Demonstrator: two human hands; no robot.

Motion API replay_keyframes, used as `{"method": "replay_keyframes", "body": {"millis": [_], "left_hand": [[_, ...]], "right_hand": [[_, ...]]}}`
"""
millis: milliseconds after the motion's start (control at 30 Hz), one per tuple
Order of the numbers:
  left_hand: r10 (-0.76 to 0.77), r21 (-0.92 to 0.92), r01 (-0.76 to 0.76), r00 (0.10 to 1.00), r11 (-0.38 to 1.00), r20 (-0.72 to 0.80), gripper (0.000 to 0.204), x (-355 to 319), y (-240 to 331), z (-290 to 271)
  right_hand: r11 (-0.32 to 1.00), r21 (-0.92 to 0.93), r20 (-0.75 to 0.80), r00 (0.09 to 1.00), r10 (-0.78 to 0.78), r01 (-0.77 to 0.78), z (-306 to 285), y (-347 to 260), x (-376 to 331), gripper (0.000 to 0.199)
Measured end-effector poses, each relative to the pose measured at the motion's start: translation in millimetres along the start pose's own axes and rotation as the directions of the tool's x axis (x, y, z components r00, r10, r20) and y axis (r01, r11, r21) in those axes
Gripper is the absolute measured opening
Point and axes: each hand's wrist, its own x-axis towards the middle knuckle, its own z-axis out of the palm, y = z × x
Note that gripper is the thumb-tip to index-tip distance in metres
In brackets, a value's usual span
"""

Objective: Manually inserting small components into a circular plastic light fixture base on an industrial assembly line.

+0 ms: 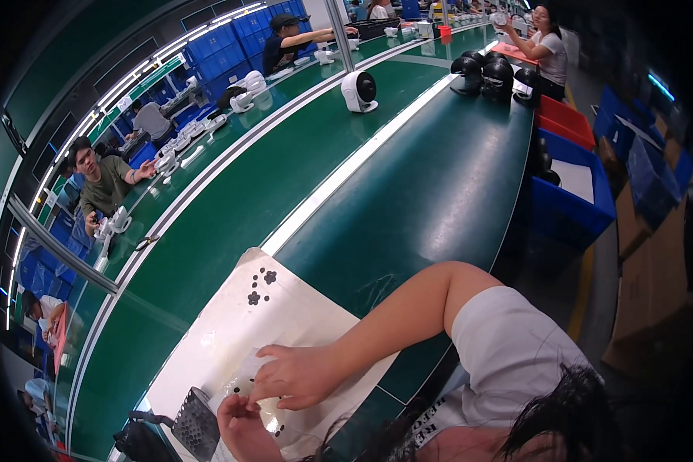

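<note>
Both hands meet over a glossy white rounded part (272, 422) with dark dots, which lies on a white board (208, 339) at the front of the bench. My right hand (299, 376) reaches across from the right, its fingers bent down over the part and meeting the left fingertips. Below and to its left, my left hand (246, 428) has its fingers curled in a pinch. Whatever sits between the fingertips is too small or hidden to name. On the board's far end lie several small black round and flower-shaped pieces (262, 285).
A black perforated holder (196, 423) stands left of my left hand, by a black bag-like item (142, 439). A green conveyor (285, 162) runs beyond, carrying a white-and-black fan (359, 92). Black domed parts (497, 77) sit far right, near a blue bin (570, 192). Other people work opposite.
</note>
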Motion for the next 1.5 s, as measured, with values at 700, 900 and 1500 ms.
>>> {"method": "replay_keyframes", "body": {"millis": [700, 900, 1500], "left_hand": [[0.234, 0.155, -0.285, 0.931, 0.946, 0.279, 0.069, 20, -10, 20], [0.255, 0.142, -0.312, 0.913, 0.939, 0.318, 0.062, 20, 5, 41], [0.094, 0.116, -0.122, 0.971, 0.986, 0.221, 0.019, -11, 35, 59]], "right_hand": [[0.983, 0.161, -0.069, 0.995, -0.078, 0.088, 6, 9, -1, 0.056], [0.983, 0.162, -0.074, 0.994, -0.080, 0.091, 9, 10, 2, 0.053], [0.923, 0.228, 0.059, 0.942, -0.331, 0.310, 5, -3, -7, 0.063]]}}
